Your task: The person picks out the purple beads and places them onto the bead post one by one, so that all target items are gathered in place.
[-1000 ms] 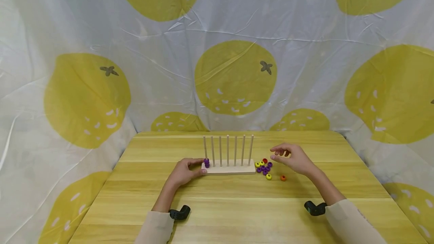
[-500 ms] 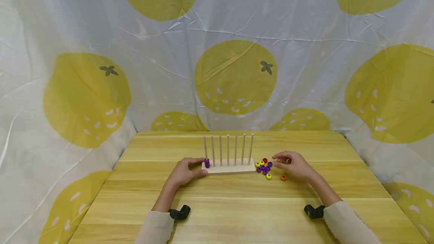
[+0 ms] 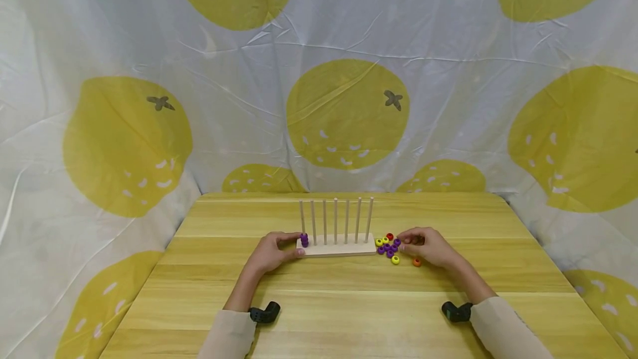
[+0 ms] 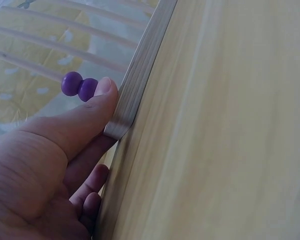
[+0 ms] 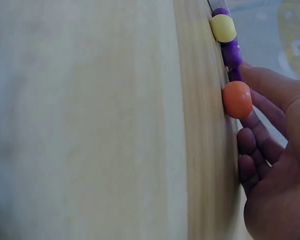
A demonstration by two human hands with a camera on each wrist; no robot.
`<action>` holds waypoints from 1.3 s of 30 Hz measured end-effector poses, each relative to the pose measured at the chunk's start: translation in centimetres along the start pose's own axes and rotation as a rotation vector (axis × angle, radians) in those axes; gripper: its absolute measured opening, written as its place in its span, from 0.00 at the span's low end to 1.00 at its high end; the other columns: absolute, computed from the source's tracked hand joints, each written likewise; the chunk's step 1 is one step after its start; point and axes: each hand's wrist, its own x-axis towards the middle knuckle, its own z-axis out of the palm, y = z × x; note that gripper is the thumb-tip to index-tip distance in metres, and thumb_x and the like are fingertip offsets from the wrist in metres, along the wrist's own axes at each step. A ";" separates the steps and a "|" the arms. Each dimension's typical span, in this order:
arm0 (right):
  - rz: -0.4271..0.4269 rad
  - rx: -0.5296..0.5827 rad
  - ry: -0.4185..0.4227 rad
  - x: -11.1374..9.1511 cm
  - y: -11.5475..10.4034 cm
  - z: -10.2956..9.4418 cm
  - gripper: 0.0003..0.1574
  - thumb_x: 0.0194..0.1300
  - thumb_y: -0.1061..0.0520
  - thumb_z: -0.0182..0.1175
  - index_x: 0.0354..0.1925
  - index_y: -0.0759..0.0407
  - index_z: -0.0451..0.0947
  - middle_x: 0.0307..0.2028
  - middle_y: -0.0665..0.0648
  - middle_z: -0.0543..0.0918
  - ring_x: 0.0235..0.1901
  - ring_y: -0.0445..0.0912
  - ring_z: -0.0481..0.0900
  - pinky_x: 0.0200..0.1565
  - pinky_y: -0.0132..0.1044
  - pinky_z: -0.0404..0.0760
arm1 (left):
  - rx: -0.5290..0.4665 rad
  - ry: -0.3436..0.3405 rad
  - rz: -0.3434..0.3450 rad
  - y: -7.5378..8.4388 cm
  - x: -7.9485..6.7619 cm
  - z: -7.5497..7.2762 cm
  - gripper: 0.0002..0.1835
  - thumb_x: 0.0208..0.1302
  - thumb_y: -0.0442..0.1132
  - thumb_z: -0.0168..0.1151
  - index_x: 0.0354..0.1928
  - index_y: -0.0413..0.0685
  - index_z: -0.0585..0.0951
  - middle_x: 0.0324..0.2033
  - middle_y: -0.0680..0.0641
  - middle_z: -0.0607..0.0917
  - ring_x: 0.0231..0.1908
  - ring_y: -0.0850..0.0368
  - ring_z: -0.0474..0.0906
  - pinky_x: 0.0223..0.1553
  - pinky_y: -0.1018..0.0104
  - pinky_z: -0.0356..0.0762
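Our left hand (image 3: pixel 269 254) grips the nine-o'clock end of a pale wooden seven-peg rack (image 3: pixel 339 249). Stacked purple round beads (image 3: pixel 304 240) occupy one peg (image 3: pixel 302 218); six are bare. Toward three o'clock, loose purple, yellow, red and orange beads (image 3: pixel 387 247) lie unthreaded beside our right hand (image 3: pixel 428 247), whose grasp we cannot tell.

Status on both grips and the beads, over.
Left grip holding end of rack. Right grip at a loose purple bead, contact unclear. Purple beads on leftmost peg. Orange bead near right grip, seemingly not blocking.
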 end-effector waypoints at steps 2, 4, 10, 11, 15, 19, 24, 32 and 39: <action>-0.009 -0.008 0.002 0.0 -0.2 0.2 0.20 0.69 0.54 0.69 0.55 0.62 0.85 0.40 0.55 0.85 0.37 0.44 0.79 0.38 0.31 0.79 | -0.006 0.000 -0.002 0.0 0.0 -0.1 0.27 0.58 0.53 0.78 0.61 0.62 0.86 0.63 0.48 0.84 0.70 0.39 0.72 0.72 0.39 0.66; -0.013 -0.018 0.003 0.1 -0.5 0.3 0.20 0.69 0.54 0.68 0.55 0.63 0.85 0.40 0.55 0.85 0.38 0.44 0.78 0.38 0.31 0.78 | -0.003 0.001 -0.007 0.0 -0.1 -0.2 0.28 0.58 0.53 0.78 0.61 0.62 0.86 0.63 0.48 0.84 0.70 0.39 0.71 0.72 0.38 0.65; -0.013 -0.045 0.019 0.2 -0.7 0.6 0.18 0.69 0.53 0.69 0.53 0.59 0.87 0.38 0.52 0.84 0.36 0.42 0.76 0.37 0.32 0.77 | 0.007 0.003 -0.006 -0.2 -0.2 -0.2 0.28 0.58 0.53 0.78 0.62 0.61 0.85 0.63 0.48 0.84 0.70 0.39 0.71 0.73 0.39 0.65; -0.016 -0.051 0.021 0.2 -0.7 0.6 0.17 0.69 0.53 0.69 0.53 0.59 0.87 0.38 0.52 0.84 0.35 0.42 0.76 0.36 0.32 0.76 | 0.006 0.001 -0.001 -0.2 -0.2 -0.2 0.28 0.58 0.53 0.78 0.62 0.60 0.85 0.63 0.48 0.84 0.70 0.39 0.71 0.73 0.39 0.65; -0.014 -0.070 0.027 0.1 -0.6 0.7 0.15 0.69 0.53 0.69 0.51 0.57 0.88 0.36 0.51 0.83 0.34 0.41 0.75 0.35 0.32 0.75 | 0.002 -0.011 0.009 -0.2 -0.2 -0.1 0.27 0.60 0.52 0.76 0.62 0.59 0.85 0.64 0.48 0.83 0.71 0.40 0.71 0.74 0.39 0.64; -0.009 -0.065 0.030 0.1 -0.6 0.7 0.14 0.68 0.53 0.69 0.49 0.57 0.88 0.35 0.51 0.83 0.33 0.42 0.75 0.34 0.32 0.75 | -0.005 -0.012 0.015 -0.2 -0.2 0.0 0.27 0.61 0.52 0.76 0.62 0.60 0.85 0.64 0.48 0.83 0.71 0.40 0.70 0.74 0.39 0.64; 0.029 -0.025 0.042 0.1 -0.7 0.6 0.14 0.69 0.52 0.69 0.48 0.57 0.88 0.34 0.52 0.84 0.32 0.43 0.75 0.33 0.32 0.75 | -0.007 -0.005 0.015 -0.2 -0.2 0.0 0.27 0.60 0.53 0.77 0.62 0.61 0.85 0.64 0.48 0.83 0.71 0.40 0.71 0.73 0.39 0.65; 0.046 -0.045 0.085 -0.1 -2.2 -0.3 0.13 0.70 0.50 0.68 0.50 0.52 0.88 0.35 0.52 0.83 0.33 0.45 0.75 0.32 0.33 0.76 | -0.003 0.004 0.012 -0.1 -0.1 0.0 0.26 0.59 0.54 0.77 0.61 0.62 0.86 0.63 0.49 0.84 0.70 0.40 0.72 0.73 0.39 0.65; -0.059 -0.074 0.127 0.3 -4.9 -1.9 0.15 0.71 0.46 0.67 0.51 0.50 0.87 0.39 0.51 0.85 0.35 0.45 0.76 0.35 0.34 0.77 | -0.004 0.007 0.015 -0.1 -0.1 0.1 0.26 0.59 0.52 0.77 0.60 0.61 0.86 0.62 0.49 0.84 0.70 0.41 0.73 0.73 0.41 0.66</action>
